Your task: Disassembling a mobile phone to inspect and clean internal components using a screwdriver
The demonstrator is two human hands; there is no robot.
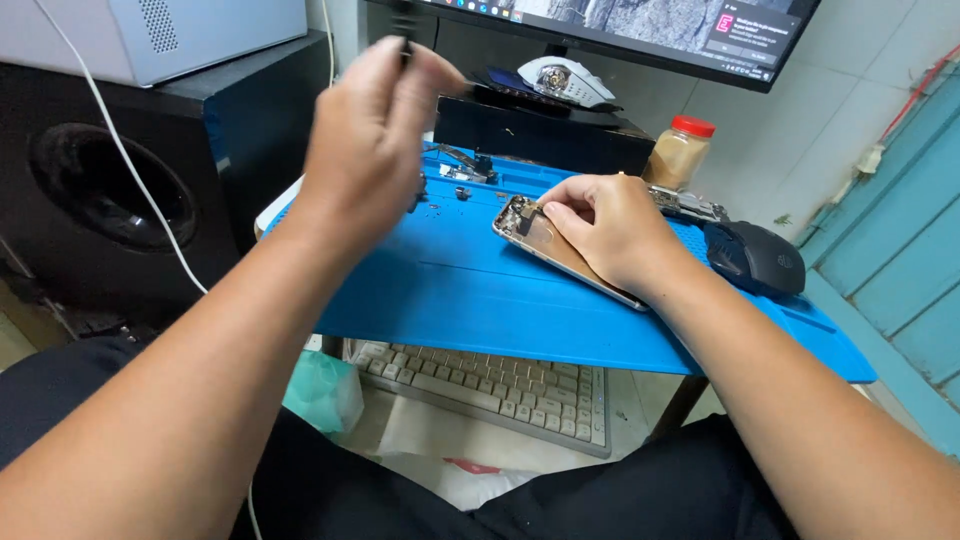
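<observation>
An opened phone body (528,232) lies on a blue work mat (470,290), its inner parts showing at the near-left end. My right hand (605,228) rests on top of it, fingertips pressing at its upper corner. My left hand (372,130) is raised above the mat's left side, blurred, with its fingers pinched on a thin dark tool (404,30) that sticks up past the fingertips. Small screws and loose phone parts (460,172) lie on the mat behind the left hand.
A black mouse (755,258) sits at the mat's right. A red-lidded jar (678,152), a black box with a white mouse (556,80) on it and a monitor (640,25) stand behind. A speaker (110,190) is at left, a keyboard (495,385) below the mat.
</observation>
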